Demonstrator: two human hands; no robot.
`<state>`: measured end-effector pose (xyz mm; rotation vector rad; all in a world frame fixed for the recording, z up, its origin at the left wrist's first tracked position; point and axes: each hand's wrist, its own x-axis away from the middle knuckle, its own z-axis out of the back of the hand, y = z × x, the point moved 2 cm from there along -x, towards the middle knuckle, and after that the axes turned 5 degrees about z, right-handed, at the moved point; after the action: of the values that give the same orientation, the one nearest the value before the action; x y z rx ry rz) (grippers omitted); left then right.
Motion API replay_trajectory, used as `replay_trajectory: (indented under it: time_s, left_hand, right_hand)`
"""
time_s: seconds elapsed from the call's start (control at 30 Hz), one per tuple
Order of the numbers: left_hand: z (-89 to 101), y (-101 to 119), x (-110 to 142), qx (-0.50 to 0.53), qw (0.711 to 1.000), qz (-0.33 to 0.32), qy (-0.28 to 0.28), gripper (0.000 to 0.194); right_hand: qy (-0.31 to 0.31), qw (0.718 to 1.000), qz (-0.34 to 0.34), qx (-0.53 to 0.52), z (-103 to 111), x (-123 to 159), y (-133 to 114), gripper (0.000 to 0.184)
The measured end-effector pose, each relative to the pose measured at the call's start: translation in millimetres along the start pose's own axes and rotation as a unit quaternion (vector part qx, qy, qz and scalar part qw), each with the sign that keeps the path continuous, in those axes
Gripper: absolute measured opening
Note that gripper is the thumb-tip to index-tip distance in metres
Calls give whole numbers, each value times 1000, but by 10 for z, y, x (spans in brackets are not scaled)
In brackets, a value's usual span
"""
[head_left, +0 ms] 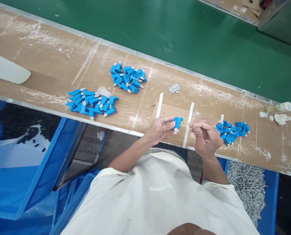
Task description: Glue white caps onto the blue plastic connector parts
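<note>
Between thumb and fingers, my left hand (160, 130) grips a small blue plastic part (178, 122) with a whitish tip at its lower end. A thin wooden stick (184, 126) is pinched in my right hand (206, 135), its far end touching the side of the blue part. Both hands are over a cardboard sheet (172, 112) held by white tape strips. Beyond them lies a little heap of small grey-white pieces (174, 88). Just right of my right hand is a pile of similar blue parts (233, 131).
Two more piles of blue parts, one nearer (89, 102) and one farther (128, 77), lie to the left. A clear container of sticks (278, 107) lies at the right. Blue bins with black pieces (20, 120) and grey pieces (246, 189) stand below the table's front edge.
</note>
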<state>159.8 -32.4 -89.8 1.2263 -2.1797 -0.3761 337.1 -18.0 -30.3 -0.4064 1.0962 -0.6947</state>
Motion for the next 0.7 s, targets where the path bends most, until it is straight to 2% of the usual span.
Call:
replay_trajectory:
  time_s: [0.13,0.37,0.53,0.6,0.7]
  left_hand:
    - [6,-5,-5,-3,1000,3,-1,56]
    - [47,-29,-20,-10,1000,0,-5,55]
    - [68,-39,-35,-11,1000,-3,-3,55]
    - [72,-33,-34,-12,1000,-4,-5,55]
    - [85,-22,-27,-11,1000,-1,-15,56]
  right_hand:
    - [-13,1000,12,13,3,-10,-9,13]
    - [-55,994,74,50,24,-64,-67,21]
    - [-66,993,86,50,25,-55,-48,22]
    - [-54,995,70,36,27,-46,-38,20]
    - [18,1000,6,3,46,-47,-24,13]
